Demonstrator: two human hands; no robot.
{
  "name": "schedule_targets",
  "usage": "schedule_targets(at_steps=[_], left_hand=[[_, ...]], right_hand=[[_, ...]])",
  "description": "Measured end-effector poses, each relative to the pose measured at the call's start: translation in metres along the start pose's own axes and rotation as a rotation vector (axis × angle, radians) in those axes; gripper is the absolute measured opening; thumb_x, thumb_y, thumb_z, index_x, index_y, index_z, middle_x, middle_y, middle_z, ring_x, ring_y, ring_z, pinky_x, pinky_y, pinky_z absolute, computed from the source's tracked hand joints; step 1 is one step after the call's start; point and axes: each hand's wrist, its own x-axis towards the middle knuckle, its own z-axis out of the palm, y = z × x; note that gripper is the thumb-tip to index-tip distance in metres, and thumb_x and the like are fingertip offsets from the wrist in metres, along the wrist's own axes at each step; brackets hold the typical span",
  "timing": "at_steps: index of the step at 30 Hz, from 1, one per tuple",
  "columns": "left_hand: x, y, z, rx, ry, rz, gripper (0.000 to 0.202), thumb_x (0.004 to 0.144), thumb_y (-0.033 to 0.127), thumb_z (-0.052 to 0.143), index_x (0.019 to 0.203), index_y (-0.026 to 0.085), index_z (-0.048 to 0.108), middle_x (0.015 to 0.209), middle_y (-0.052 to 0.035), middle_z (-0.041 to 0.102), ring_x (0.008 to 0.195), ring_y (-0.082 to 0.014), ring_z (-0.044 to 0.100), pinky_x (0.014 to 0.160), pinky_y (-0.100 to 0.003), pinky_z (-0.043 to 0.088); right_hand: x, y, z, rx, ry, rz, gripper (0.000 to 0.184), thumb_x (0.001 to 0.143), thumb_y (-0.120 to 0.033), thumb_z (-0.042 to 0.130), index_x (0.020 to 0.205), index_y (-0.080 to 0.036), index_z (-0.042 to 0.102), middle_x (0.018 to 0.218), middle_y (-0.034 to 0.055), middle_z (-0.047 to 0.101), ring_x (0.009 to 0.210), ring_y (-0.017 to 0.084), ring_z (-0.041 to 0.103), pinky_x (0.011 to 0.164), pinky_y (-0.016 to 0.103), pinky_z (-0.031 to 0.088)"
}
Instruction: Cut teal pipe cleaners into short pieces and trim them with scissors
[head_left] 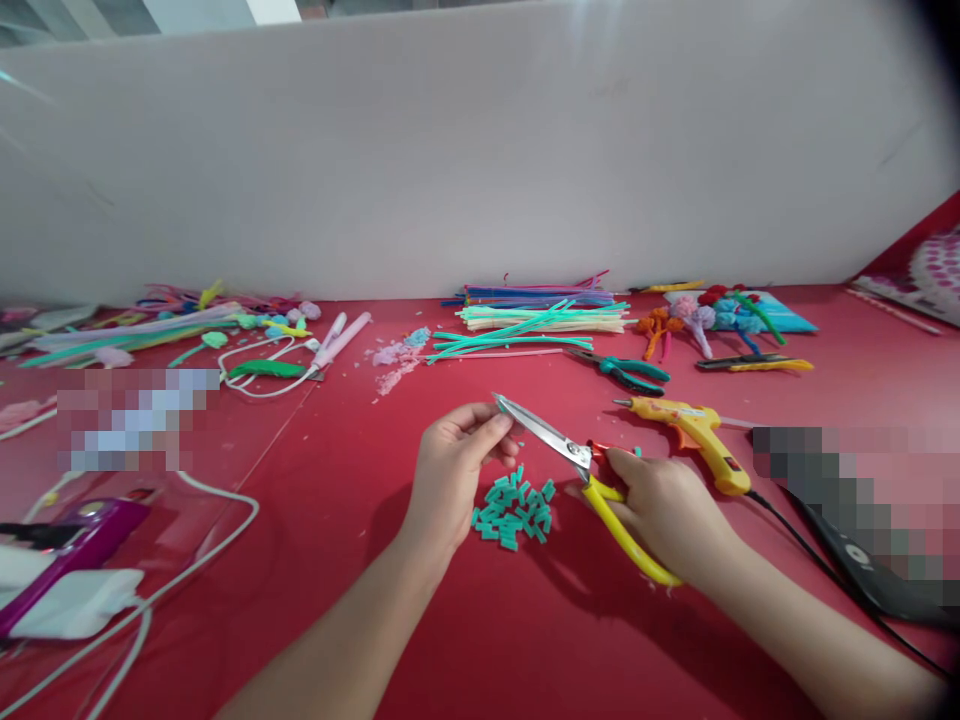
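My right hand (664,510) grips a pair of scissors (541,430) with yellow handles and a red part near the pivot. The blades look closed or nearly so and point up and left. At their tip, my left hand (459,455) pinches thumb and forefinger together. A speck of teal shows there, too small to make out. Below the blades, between my hands, lies a loose heap of short teal cut pieces (514,510) on the red table (465,640). Just past my right fingers a small green bit is visible.
Bundled fuzzy stems (540,318) lie along the white partition (480,150). Pliers (622,372), a yellow glue gun (694,425) and a yellow-handled tool (754,364) sit to the right. Leftward are a pink flat iron (341,340), white cables (217,480) and pastel fluff (401,355).
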Motion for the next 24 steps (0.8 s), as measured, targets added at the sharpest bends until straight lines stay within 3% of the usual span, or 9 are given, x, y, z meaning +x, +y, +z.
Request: schedule_targets(at_steps=[6, 15, 21, 24], left_hand=[[-0.002, -0.007, 0.002, 0.016, -0.092, -0.063, 0.015, 0.072, 0.027, 0.055, 0.076, 0.013, 0.057, 0.072, -0.0043, 0.061, 0.056, -0.0081, 0.052, 0.053, -0.02, 0.043], [-0.01, -0.018, 0.017, 0.168, -0.416, -0.234, 0.02, 0.076, 0.03, 0.048, 0.073, 0.012, 0.057, 0.06, -0.0027, 0.056, 0.051, -0.0096, 0.051, 0.05, -0.021, 0.041], [-0.013, -0.018, 0.016, 0.31, -0.519, -0.223, 0.02, 0.076, 0.031, 0.047, 0.074, 0.014, 0.058, 0.059, -0.0025, 0.055, 0.052, -0.0107, 0.051, 0.051, -0.022, 0.041], [-0.015, -0.019, 0.018, 0.363, -0.454, -0.159, 0.015, 0.073, 0.029, 0.05, 0.071, 0.015, 0.057, 0.056, -0.0003, 0.052, 0.05, -0.0103, 0.049, 0.05, -0.022, 0.039]], right_hand=[[0.008, 0.001, -0.003, 0.103, 0.022, 0.138, 0.032, 0.073, -0.051, 0.041, 0.065, -0.02, 0.044, 0.051, 0.0004, 0.052, 0.047, 0.014, 0.048, 0.044, 0.022, 0.019], [0.011, -0.019, -0.017, 0.965, -0.08, 0.091, 0.015, 0.076, -0.031, 0.042, 0.071, -0.017, 0.047, 0.055, -0.0047, 0.047, 0.047, 0.007, 0.039, 0.046, 0.019, 0.03], [0.009, -0.021, -0.022, 1.047, -0.118, 0.129, 0.006, 0.069, -0.018, 0.043, 0.063, -0.018, 0.043, 0.048, -0.0066, 0.042, 0.045, 0.006, 0.039, 0.044, 0.018, 0.03], [0.008, -0.023, -0.018, 1.012, -0.096, 0.185, 0.007, 0.066, -0.018, 0.043, 0.06, -0.018, 0.041, 0.046, -0.0072, 0.037, 0.044, 0.006, 0.036, 0.043, 0.017, 0.028]])
